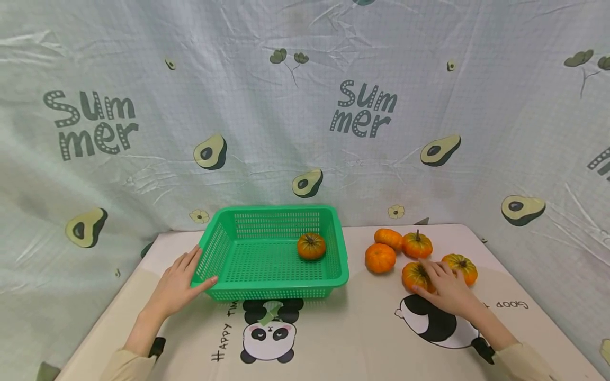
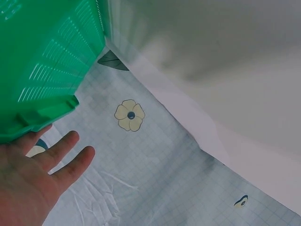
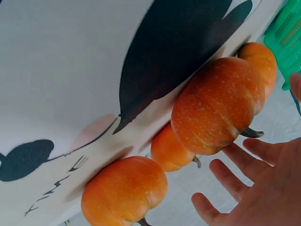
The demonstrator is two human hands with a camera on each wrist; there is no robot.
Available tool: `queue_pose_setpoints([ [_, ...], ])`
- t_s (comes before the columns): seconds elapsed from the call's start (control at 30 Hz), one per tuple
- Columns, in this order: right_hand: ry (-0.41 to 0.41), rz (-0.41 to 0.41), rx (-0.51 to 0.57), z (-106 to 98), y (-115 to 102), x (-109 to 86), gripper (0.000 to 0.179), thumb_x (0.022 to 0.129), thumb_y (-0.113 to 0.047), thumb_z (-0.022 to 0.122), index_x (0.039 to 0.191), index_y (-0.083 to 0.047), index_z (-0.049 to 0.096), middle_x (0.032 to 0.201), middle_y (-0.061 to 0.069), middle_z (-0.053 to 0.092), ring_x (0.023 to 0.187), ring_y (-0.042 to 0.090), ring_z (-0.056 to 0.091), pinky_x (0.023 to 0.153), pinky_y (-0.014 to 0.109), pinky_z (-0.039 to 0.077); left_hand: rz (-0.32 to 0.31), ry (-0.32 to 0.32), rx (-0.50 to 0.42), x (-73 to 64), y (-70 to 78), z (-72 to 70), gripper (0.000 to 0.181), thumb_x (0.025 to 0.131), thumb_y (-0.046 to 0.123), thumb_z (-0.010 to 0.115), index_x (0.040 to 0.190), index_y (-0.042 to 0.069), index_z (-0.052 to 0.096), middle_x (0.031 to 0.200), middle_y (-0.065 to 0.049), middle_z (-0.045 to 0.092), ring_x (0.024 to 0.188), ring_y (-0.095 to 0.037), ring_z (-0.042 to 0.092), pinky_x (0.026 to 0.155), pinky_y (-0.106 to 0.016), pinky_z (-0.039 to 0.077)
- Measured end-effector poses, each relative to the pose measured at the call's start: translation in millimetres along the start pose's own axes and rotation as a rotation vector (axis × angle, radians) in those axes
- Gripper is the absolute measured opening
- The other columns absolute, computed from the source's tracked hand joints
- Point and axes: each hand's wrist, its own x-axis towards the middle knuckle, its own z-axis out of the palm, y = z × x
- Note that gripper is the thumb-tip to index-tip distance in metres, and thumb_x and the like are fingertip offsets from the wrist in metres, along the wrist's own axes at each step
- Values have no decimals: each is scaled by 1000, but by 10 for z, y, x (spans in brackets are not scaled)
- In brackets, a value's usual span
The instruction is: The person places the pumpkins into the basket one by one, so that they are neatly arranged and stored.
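Note:
My left hand (image 1: 178, 283) rests against the left side of a green plastic basket (image 1: 276, 292), its fingers extended along the outer wall and the thumb near the front corner. In the left wrist view, fingertips (image 2: 84, 155) reach out straight beyond the rim. One orange-green pumpkin (image 1: 312, 247) sits in the basket's right part. Over on the right, my right hand (image 1: 450, 288) hovers at a small pumpkin (image 1: 414, 277), fingers spread above it and thumb by its front. The right wrist view has that pumpkin (image 3: 218, 106) beside the fingers, with its dark stem towards them; contact is unclear.
Behind the right hand are two orange pumpkins (image 1: 380, 258) (image 1: 388, 238) and a greenish-orange one (image 1: 417, 245) with an upright stem. Another pumpkin (image 1: 459, 269) lies right of the hand. A printed curtain (image 1: 267, 116) hangs behind the panda-print tabletop (image 1: 362, 338).

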Motion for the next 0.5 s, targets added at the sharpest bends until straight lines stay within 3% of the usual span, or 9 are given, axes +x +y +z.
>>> queue_pose_setpoints([
  [0.33,24,-12,-18,67,13,-6,72,77,-47,62,128,0,43,125,22,48,112,42,39,83,63,29,-3,-4,3,-16,5,-2,85,83,51,52,139,-6,23,142,-25,26,125,-47,27,94,-62,27],
  [0.5,36,-10,-21,99,30,0,66,77,-41,64,127,-4,45,124,21,47,110,42,39,82,64,30,-7,-7,8,-15,6,-5,85,82,51,52,139,-6,22,142,-25,26,125,-46,27,94,-62,27],
])
